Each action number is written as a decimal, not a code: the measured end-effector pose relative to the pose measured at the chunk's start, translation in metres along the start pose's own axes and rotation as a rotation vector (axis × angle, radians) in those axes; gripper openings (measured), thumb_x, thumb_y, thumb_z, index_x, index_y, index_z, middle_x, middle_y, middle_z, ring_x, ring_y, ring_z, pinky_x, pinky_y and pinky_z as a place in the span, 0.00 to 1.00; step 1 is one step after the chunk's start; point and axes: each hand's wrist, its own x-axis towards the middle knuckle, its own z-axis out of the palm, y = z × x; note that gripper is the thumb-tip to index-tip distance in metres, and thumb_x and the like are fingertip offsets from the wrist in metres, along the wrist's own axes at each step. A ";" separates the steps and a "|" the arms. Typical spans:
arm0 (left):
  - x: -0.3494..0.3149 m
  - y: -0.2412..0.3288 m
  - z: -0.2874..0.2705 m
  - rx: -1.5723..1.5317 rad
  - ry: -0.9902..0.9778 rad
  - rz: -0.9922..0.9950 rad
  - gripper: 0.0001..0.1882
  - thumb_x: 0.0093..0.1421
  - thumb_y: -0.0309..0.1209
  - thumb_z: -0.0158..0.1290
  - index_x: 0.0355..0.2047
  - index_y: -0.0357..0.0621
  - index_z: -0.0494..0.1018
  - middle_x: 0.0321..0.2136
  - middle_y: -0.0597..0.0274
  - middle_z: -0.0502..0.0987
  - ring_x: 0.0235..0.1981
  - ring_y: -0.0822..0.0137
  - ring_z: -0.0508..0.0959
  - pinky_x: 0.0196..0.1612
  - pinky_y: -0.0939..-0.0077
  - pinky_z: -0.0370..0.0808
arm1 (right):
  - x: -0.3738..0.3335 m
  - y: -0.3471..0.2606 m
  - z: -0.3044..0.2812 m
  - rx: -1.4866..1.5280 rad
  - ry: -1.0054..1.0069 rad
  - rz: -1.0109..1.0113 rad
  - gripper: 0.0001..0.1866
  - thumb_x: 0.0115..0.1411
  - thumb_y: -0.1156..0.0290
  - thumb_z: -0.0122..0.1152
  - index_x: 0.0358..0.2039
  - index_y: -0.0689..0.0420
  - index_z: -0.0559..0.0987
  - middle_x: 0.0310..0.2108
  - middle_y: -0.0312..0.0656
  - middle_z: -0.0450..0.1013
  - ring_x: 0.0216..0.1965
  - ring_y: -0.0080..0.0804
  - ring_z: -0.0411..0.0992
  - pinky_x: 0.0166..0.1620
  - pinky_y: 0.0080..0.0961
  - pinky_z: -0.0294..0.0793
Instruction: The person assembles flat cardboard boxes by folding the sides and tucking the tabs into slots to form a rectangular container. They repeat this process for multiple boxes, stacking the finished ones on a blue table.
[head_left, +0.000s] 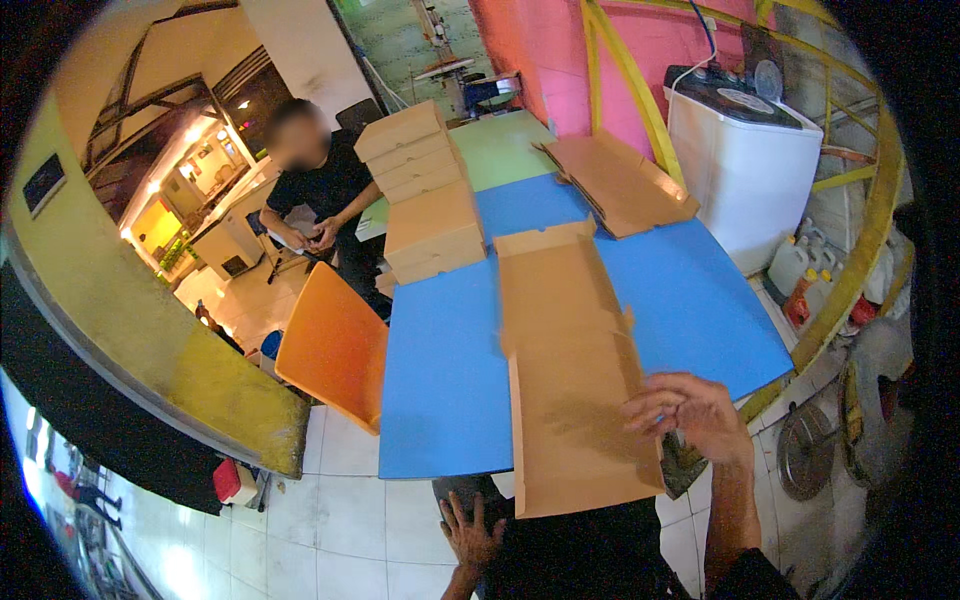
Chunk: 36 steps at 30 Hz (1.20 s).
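Observation:
An opened-out brown cardboard box stretches lengthwise in front of me, with low side walls raised and its near end past the table edge. My right hand hovers by its right side wall. The fingers are loosely bent, slightly blurred and apparently holding nothing. My left hand is below the near table edge, left of the box's near end. Its fingers are spread and nothing is in them.
Closed cardboard boxes are stacked at the far left of the blue table. More flat cardboard lies at the far right. An orange chair and a seated person are on the left. A white washing machine stands at the right.

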 end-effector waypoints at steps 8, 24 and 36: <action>0.007 0.010 -0.006 -0.107 -0.020 -0.112 0.36 0.55 0.52 0.58 0.63 0.58 0.66 0.70 0.45 0.42 0.70 0.36 0.41 0.61 0.26 0.50 | 0.029 0.023 0.035 0.062 -0.340 -0.349 0.48 0.53 0.34 0.60 0.61 0.60 0.65 0.68 0.62 0.49 0.57 0.65 0.67 0.49 0.47 0.76; 0.004 0.009 -0.012 -0.133 -0.026 -0.115 0.33 0.54 0.50 0.60 0.59 0.55 0.70 0.69 0.40 0.44 0.69 0.34 0.42 0.59 0.26 0.51 | 0.052 -0.006 -0.053 -0.817 0.352 -0.379 0.20 0.62 0.59 0.64 0.42 0.65 0.79 0.47 0.51 0.77 0.40 0.38 0.79 0.31 0.22 0.76; 0.003 0.009 -0.016 -0.159 -0.042 -0.141 0.33 0.54 0.48 0.60 0.60 0.58 0.69 0.70 0.44 0.45 0.70 0.38 0.41 0.62 0.27 0.49 | 0.043 0.072 -0.135 -1.342 0.656 -0.304 0.07 0.60 0.75 0.60 0.36 0.63 0.81 0.29 0.44 0.79 0.31 0.27 0.74 0.37 0.25 0.73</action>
